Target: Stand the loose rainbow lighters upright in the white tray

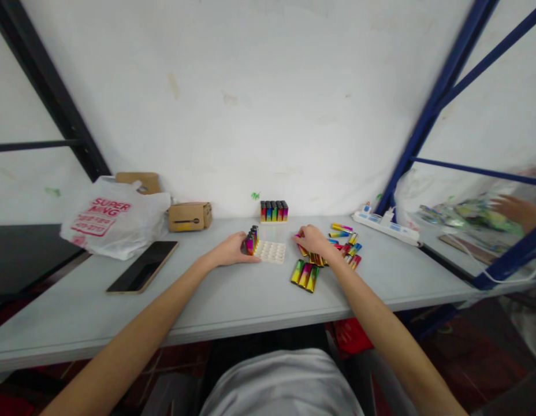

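Note:
A white tray (pixel 271 252) with rows of round holes lies on the table. Along its left end stands a row of upright lighters (pixel 252 240) with shiny rainbow bodies and dark tops. My left hand (pixel 231 250) is closed around that end, thumb along the near edge, fingers at the back. To the right of the tray, my right hand (pixel 313 240) has its fingers bent down on a lighter (pixel 299 237) at the edge of a loose pile of lighters (pixel 348 251); the fingertips are partly hidden. Three lighters (pixel 305 275) lie side by side nearer me.
By the wall stands a filled block of lighters (pixel 274 211). To the left are a cardboard box (pixel 190 216), a plastic bag (pixel 114 214) and a phone (pixel 143 267). A power strip (pixel 386 227) lies at right. Another person's hand (pixel 517 209) shows beyond the blue frame (pixel 441 107).

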The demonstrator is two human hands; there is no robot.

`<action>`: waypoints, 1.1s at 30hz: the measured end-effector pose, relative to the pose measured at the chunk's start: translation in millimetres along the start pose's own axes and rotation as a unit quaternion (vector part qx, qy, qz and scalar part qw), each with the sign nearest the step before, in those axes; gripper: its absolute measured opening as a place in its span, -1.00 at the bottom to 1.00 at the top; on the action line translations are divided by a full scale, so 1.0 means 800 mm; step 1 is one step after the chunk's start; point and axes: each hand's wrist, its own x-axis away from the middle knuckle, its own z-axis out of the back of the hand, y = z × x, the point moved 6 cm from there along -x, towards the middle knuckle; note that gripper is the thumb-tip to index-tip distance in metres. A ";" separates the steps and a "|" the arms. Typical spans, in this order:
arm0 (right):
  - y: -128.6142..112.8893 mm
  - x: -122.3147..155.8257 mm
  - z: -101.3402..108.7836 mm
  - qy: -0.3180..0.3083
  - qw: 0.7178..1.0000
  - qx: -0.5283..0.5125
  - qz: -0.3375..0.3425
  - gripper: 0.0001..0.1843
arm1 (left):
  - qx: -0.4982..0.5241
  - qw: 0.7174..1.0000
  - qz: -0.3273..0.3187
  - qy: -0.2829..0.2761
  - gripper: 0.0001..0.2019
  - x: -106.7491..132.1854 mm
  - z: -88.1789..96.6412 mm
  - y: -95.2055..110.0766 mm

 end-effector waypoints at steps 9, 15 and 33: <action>-0.051 0.005 -0.007 0.043 0.921 -0.382 0.065 -0.62 | 0.010 1.000 -0.008 0.010 -0.32 -0.003 -0.005 0.004; -0.067 0.010 -0.012 0.072 0.937 -0.331 0.089 -0.60 | 0.003 1.000 -0.008 0.006 -0.33 -0.001 -0.003 0.007; -0.064 0.011 -0.006 0.124 0.956 -0.265 -0.008 -0.52 | 0.013 1.000 -0.016 0.006 -0.36 0.000 -0.003 0.008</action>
